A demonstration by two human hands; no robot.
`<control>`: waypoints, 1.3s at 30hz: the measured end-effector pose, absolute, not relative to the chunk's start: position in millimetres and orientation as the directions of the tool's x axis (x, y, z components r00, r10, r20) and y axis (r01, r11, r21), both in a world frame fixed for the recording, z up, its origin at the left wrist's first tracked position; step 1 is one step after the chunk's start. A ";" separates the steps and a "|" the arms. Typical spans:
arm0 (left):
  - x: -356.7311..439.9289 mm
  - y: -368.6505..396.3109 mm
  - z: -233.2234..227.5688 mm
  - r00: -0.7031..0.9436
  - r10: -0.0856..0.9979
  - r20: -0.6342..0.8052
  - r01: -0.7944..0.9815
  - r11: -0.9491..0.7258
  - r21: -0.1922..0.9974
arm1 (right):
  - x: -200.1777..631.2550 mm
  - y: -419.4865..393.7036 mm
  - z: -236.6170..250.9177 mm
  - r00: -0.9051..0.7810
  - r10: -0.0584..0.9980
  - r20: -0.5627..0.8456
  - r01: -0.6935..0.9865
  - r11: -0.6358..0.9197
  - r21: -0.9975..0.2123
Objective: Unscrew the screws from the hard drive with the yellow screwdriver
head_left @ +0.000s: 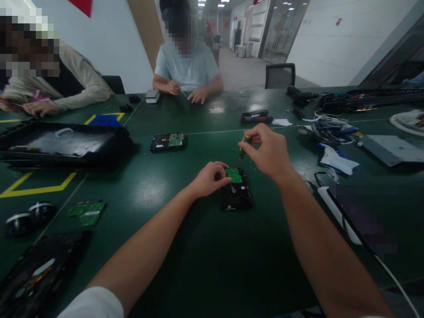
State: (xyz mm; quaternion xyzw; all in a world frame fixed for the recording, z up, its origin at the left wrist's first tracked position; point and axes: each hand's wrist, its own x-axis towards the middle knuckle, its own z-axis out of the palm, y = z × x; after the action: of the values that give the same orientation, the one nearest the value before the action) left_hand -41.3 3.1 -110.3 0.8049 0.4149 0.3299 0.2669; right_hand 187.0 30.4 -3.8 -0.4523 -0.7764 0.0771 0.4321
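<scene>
On green table, left hand [208, 179] steadying hard drive [236, 194]

walls: white, with a tan panel [145, 26] behind | furniture: dark green table [185, 247], black office chair [280, 75] at far edge | corridor: pale floor [238, 70], glass partitions [281, 26] | light: ceiling lamps [221, 4] lit

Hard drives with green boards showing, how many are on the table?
2. One hard drive lies under the left hand, near the right hand with its screwdriver. Another drive lies farther back. A loose green board lies left; more may be hidden.
</scene>
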 end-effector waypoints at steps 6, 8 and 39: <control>-42.0 3.7 -112.1 0.440 0.840 0.319 0.490 -0.522 0.698 | 186.4 28.8 -2.6 -0.263 0.744 0.614 0.637 0.612 -0.469; -42.4 3.9 -113.1 0.442 0.834 0.330 0.484 -0.531 0.695 | 186.5 28.2 -2.0 -0.280 0.728 0.625 0.635 0.629 -0.448; -42.9 3.8 -112.5 0.446 0.831 0.332 0.480 -0.535 0.695 | 187.2 31.0 -5.0 -0.236 0.761 0.604 0.632 0.593 -0.500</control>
State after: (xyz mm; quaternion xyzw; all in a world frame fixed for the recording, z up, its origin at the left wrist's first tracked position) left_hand -42.9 3.8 -112.5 0.8091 0.4050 0.3362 0.2614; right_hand 187.2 31.0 -5.0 -0.4450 -0.7824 0.0752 0.4291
